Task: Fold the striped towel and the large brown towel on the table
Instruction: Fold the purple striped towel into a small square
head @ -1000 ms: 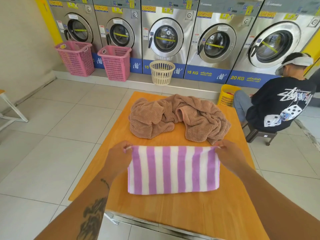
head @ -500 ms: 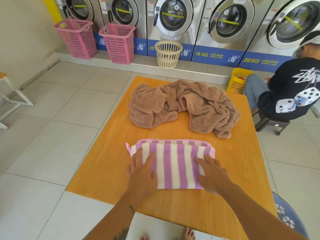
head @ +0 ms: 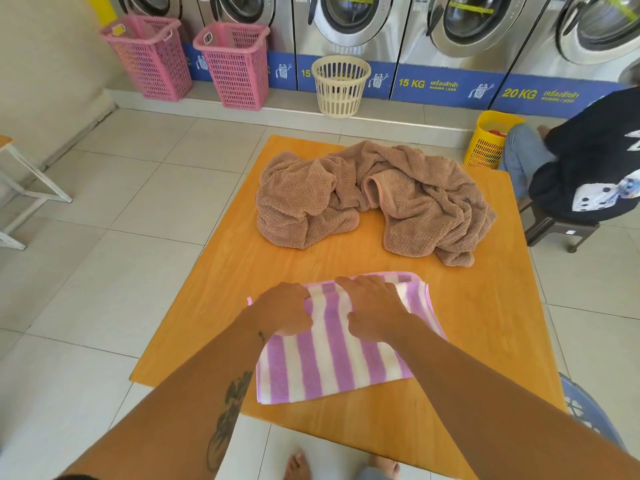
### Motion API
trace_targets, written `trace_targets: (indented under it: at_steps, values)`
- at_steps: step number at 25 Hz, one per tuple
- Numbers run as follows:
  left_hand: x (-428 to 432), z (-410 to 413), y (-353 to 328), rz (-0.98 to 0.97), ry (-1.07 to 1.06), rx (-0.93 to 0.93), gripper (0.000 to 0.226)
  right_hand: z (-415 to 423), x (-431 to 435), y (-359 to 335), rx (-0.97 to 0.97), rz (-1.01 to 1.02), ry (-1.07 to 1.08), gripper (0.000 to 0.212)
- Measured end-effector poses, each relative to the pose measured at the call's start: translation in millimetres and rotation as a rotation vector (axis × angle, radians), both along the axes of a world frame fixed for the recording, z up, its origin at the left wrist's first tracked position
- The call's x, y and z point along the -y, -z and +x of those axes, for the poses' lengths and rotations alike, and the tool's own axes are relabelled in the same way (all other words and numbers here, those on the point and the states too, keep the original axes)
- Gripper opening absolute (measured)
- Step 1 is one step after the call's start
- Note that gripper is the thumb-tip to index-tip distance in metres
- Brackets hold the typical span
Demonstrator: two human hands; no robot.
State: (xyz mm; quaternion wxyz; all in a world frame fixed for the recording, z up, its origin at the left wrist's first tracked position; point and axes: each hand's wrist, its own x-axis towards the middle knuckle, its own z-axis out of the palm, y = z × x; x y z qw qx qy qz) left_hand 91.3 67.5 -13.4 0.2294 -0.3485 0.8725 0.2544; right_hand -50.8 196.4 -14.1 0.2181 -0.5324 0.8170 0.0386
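The purple-and-white striped towel (head: pixel 332 362) lies folded on the near half of the orange table (head: pixel 485 323). My left hand (head: pixel 282 310) grips its far left edge with curled fingers, and the cloth bunches up there. My right hand (head: pixel 374 306) lies on the towel's far middle, fingers stretched out over the cloth. Beyond them the large brown towel (head: pixel 415 195) sits in a crumpled heap on the far half of the table, untouched.
A seated person (head: pixel 588 161) on a stool is close to the table's far right corner, beside a yellow basket (head: pixel 488 143). Two pink baskets (head: pixel 235 67) and a cream basket (head: pixel 341 86) stand by the washers. A blue chair (head: pixel 585 410) is at near right.
Both hands lay flat on the striped towel half a second ago. Now the left hand has taken hold of the left edge and the right hand has shifted to the middle.
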Motion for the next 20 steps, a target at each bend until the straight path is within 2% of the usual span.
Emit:
trace_targets:
  at_steps: [4, 6, 9, 11, 15, 18, 20]
  values:
    - [2.3, 14.6, -10.2, 0.140, -0.047, -0.016, 0.041, -3.5, -15.2, 17.2, -0.221, 0.062, -0.022, 0.047]
    - [8.8, 22.8, -20.8, 0.192, -0.119, -0.063, 0.041, -14.4, -22.7, 17.5, -0.278, 0.047, 0.014, 0.044]
    - [16.8, 26.8, -23.7, -0.042, -0.118, -0.114, 0.023, -30.3, -29.3, 15.0, -0.340, 0.020, 0.086, 0.046]
    - [12.9, 24.7, -18.4, -0.217, -0.179, -0.193, 0.018, -37.5, -31.6, 12.0, -0.334, 0.019, 0.097, 0.045]
    - [-4.9, 19.3, 1.7, -0.338, -0.277, -0.404, 0.016, -42.2, -33.1, 0.5, -0.258, -0.041, 0.122, 0.036]
    - [-4.0, 12.1, -2.4, -0.539, -0.377, -0.466, 0.031, -52.2, -30.3, -5.9, -0.281, -0.196, 0.200, 0.032]
    - [-4.5, 6.1, -11.4, -0.616, -0.299, -0.488, 0.040, -63.1, -31.1, -5.1, -0.234, -0.097, 0.257, 0.047]
